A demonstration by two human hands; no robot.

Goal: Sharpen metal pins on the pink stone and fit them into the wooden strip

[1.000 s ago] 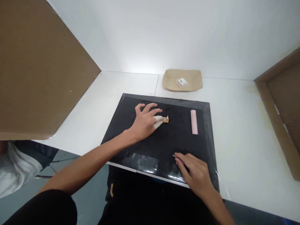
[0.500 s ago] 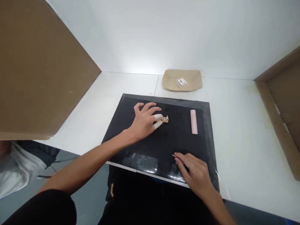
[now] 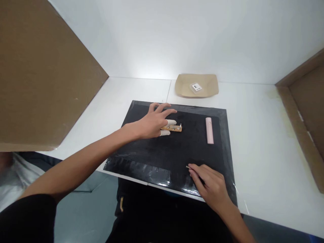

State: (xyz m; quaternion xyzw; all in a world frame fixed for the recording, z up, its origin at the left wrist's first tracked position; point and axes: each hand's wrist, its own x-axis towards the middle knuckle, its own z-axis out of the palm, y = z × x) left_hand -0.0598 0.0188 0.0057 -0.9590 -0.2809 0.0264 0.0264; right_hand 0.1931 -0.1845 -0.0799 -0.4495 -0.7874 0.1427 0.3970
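My left hand point(image 3: 154, 120) rests on the black mat point(image 3: 177, 152), thumb and forefinger in white finger cots pinching a small tan strip point(image 3: 173, 128) with metal studs; its other fingers are spread. Near the mat's front edge my right hand point(image 3: 211, 187) lies closed round a thin tool whose metal tip point(image 3: 187, 166) pokes out to the left. A pink bar point(image 3: 209, 130) lies on the mat's right side, apart from both hands.
A tan paper tray point(image 3: 182, 88) with a small clear packet point(image 3: 196, 87) sits behind the mat on the white table point(image 3: 263, 141). Cardboard panels stand at the left point(image 3: 43, 74) and right point(image 3: 306, 111). A person in grey sits at the lower left point(image 3: 15, 179).
My left hand has turned and moved up-left, and the tan strip now shows at fuller length between its fingers. My right hand has stayed put.
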